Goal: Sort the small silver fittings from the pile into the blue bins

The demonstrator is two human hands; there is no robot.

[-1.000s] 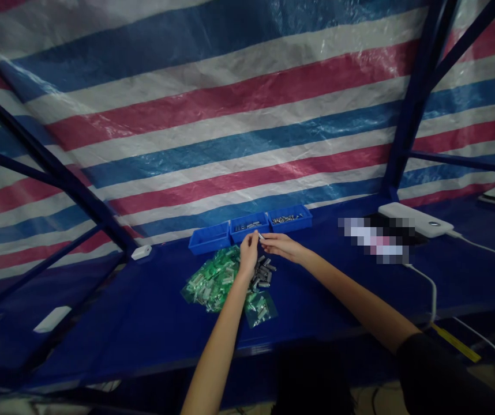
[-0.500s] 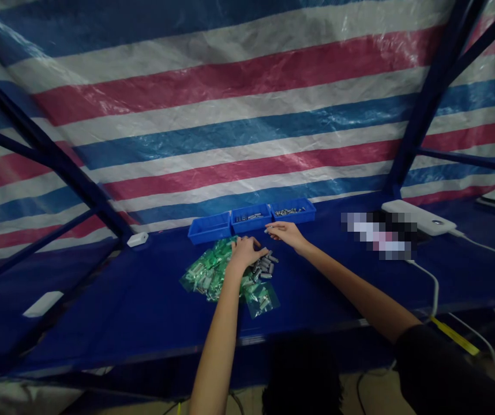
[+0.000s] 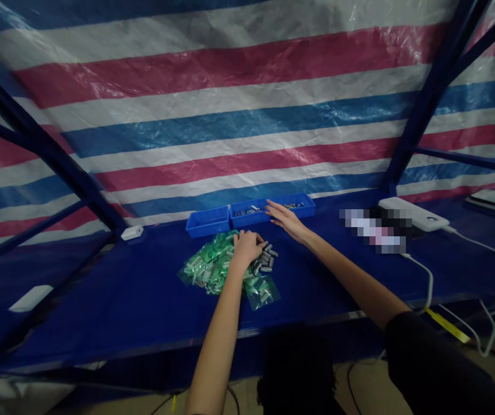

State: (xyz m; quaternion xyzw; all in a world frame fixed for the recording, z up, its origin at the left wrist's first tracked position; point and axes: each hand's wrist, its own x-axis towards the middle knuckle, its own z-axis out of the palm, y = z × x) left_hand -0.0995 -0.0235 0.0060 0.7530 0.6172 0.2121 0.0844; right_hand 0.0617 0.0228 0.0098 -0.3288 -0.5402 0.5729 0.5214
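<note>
Left hand [image 3: 248, 248]: fingers bent downward over the back right of the heap, where the green packets [image 3: 206, 268] meet the grey cylinders [image 3: 267, 262]; whether it pinches anything cannot be told.
Right hand [image 3: 285, 220]: fingers stretched out and a little spread, palm side down, at the front of the bins where the middle bin [image 3: 246, 220] adjoins the right bin [image 3: 304, 211]; contact with either cannot be told.
Cylinders: loosely piled on the counter [image 3: 122, 300], just right of the left hand.
Packets: heaped mostly left of that hand, one clear packet [image 3: 262, 293] at the near right edge.
Bins: three blue ones in a row behind the heap, the left bin [image 3: 208, 228] included; small metal parts lie in the middle and right ones.
Counter's right side: a white device [image 3: 414, 214] with a white cable [image 3: 431, 285].
</note>
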